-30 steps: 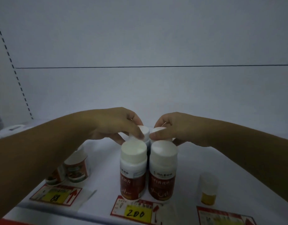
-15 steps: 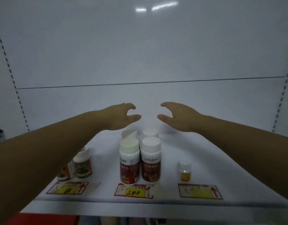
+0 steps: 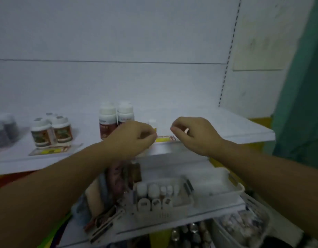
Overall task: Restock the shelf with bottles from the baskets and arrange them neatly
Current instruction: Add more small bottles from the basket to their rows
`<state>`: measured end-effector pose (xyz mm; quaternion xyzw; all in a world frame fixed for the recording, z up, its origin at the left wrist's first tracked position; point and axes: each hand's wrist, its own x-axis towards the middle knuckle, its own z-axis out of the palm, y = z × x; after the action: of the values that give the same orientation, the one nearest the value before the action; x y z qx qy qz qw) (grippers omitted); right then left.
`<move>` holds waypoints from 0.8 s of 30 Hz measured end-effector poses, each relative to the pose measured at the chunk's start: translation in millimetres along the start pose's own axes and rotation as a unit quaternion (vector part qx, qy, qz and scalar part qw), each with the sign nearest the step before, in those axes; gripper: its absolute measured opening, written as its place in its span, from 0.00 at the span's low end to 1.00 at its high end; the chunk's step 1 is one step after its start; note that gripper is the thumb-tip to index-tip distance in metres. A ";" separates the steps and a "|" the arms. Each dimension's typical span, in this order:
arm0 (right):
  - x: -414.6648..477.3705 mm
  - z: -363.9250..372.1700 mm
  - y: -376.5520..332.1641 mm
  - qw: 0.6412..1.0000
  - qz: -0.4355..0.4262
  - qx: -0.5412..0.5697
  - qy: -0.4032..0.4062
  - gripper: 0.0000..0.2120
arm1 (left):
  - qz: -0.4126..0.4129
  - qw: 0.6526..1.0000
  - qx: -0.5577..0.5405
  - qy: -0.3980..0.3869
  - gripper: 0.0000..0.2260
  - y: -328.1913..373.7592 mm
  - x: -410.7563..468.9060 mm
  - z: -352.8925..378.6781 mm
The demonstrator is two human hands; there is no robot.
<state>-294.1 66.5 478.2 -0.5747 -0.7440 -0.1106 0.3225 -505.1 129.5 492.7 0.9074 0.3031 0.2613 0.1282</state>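
Note:
Two tall white-capped bottles with red labels (image 3: 116,119) stand together near the middle of the white shelf (image 3: 226,126). Beside them stands a small yellow vial (image 3: 152,123), partly hidden. My left hand (image 3: 131,138) hovers in front of the red bottles, fingers loosely curled and empty. My right hand (image 3: 194,135) hangs level with it to the right, over the shelf's front edge, also curled and empty. Below the shelf, a white basket (image 3: 165,212) holds several small white-capped bottles.
Short jars with brown labels (image 3: 50,133) stand at the shelf's left, dark jars (image 3: 4,129) further left. An empty white basket (image 3: 224,185) sits right of the filled one. More baskets of bottles (image 3: 240,228) lie lower right. A green curtain (image 3: 301,104) hangs at right.
Both hands let go of the rear bottles, lifted, then drew back to the shelf's front edge. The view has swung down and right, showing the baskets below.

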 end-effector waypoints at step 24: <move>-157.7 248.6 157.8 0.907 0.245 0.170 -0.298 0.19 | -0.391 0.907 0.056 -0.144 0.19 -116.3 -35.3 307.3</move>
<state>-214.8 125.6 159.1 -0.6813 -0.6491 0.2763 0.1953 -415.7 176.0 178.0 0.7495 0.6261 0.0396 0.2115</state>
